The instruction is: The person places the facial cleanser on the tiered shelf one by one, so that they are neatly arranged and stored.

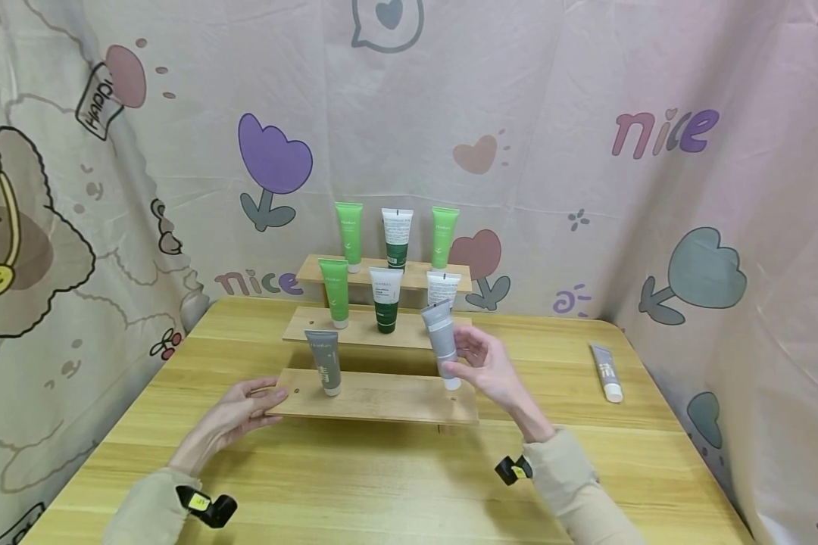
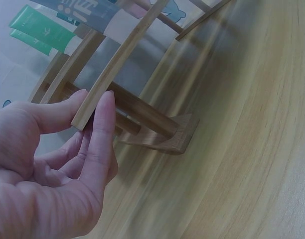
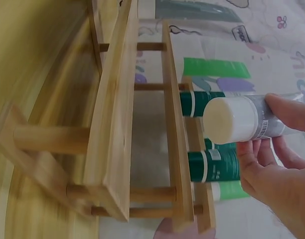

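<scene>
A three-tier wooden display rack point(image 1: 388, 405) stands on the table. My left hand point(image 1: 245, 409) pinches the left end of its lowest board; in the left wrist view the thumb lies above the board point(image 2: 120, 62) and the fingers below. My right hand point(image 1: 484, 363) grips a grey squeeze tube point(image 1: 441, 341) with a white cap, slightly tilted, near the right end of that board. In the right wrist view the tube's cap point(image 3: 225, 120) is apart from the board point(image 3: 110, 124). Another grey tube point(image 1: 326, 362) stands cap-down on the lowest board's left.
The middle tier holds a green tube point(image 1: 336, 291), a white-and-green tube point(image 1: 385, 299) and another partly hidden one point(image 1: 444, 284). On the top tier stand two green tubes point(image 1: 350, 235) point(image 1: 444, 236) around a white-and-green tube point(image 1: 397, 236). A grey tube point(image 1: 607, 371) lies at the table's right.
</scene>
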A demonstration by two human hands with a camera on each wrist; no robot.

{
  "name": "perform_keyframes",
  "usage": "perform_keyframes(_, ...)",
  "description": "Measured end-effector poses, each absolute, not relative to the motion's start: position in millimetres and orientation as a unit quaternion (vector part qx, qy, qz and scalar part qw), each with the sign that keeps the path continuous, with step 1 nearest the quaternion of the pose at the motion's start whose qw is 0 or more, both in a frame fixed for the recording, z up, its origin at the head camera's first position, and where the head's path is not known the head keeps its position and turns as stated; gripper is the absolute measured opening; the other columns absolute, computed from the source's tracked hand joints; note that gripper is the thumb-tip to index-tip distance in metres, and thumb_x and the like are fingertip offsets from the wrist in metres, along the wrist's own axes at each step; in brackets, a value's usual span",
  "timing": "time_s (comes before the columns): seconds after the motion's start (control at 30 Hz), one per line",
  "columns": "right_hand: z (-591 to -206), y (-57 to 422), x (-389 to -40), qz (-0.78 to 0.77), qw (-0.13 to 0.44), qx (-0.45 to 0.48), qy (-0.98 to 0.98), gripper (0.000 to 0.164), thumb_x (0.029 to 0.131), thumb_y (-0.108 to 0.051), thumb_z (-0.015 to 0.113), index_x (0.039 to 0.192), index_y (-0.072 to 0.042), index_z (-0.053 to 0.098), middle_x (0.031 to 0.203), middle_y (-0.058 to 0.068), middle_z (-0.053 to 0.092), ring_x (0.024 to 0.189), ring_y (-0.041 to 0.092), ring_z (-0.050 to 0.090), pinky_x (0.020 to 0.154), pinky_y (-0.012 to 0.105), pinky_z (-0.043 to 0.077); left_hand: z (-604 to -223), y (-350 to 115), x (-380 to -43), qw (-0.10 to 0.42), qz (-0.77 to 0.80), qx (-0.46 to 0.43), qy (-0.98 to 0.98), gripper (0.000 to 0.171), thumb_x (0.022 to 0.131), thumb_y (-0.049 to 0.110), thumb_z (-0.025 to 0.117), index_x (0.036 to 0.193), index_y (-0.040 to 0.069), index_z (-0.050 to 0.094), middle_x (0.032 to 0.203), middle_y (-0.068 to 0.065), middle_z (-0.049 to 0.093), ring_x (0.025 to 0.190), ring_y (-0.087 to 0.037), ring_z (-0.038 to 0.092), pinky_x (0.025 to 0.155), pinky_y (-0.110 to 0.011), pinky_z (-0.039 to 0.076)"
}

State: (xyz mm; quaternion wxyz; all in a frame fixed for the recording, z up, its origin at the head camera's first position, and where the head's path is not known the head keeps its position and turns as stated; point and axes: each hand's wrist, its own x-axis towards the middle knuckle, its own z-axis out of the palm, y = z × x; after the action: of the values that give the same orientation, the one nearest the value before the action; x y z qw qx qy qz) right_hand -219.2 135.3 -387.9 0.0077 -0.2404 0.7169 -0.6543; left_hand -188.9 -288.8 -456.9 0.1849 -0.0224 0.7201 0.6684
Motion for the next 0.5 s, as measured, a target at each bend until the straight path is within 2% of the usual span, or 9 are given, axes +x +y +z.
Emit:
perform_keyframes(0.3,-387.2,119.7,-218.1,-0.639,0.016,-0.235,0.732,0.055,0.080,0.010,0.074,0.131,0.012,0.053,0.124,0.033,0.061,0.103,0.012,0.063,0.099,0.025,0.056,-456.7,-288.5,-189.0,0.186,0.667,-0.025,0.721,0.083,0.103,0.019,0.059,0.154,-0.017,0.004,0.158,-0.040,0.018,0.103,0.002,0.062,0.090,-0.026,0.062)
perform_keyframes(0.5,-389.5,111.9,-217.8,-0.638,0.015,-0.232,0.734,0.055,0.078,0.010,0.075,0.129,0.011,0.055,0.122,0.033,0.062,0.101,0.013,0.063,0.095,0.021,0.056,-456.7,-288.6,-188.9,0.186,0.666,-0.024,0.722,0.083,0.103,0.019,0.059,0.154,-0.017,0.004,0.158,-0.040,0.018,0.104,0.002,0.061,0.090,-0.026,0.062)
